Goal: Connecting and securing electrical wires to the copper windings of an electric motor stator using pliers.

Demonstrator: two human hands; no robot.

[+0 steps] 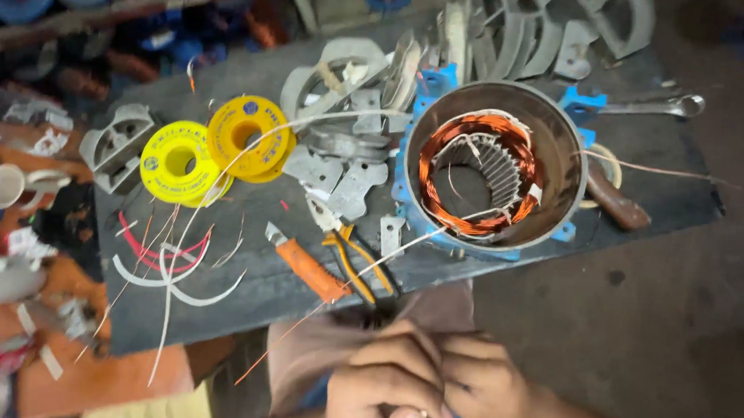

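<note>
A dark worktable point(237, 300) lies beyond the fingers. Left hand point(387, 391) and right hand point(486, 384) meet, apparently pinching thin wire point(386, 257).

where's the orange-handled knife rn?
In the head view the orange-handled knife lies on the dark work board, lower centre, just left of the yellow-handled pliers and right of the loose white sleeving, ahead of both hands.

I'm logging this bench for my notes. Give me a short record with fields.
hands: left hand and right hand pressed together, pinching thin wire
wire runs to: motor shell with copper windings
tools nearby: orange knife, pliers, spanner
other: two yellow spools
surface: dark board
</note>
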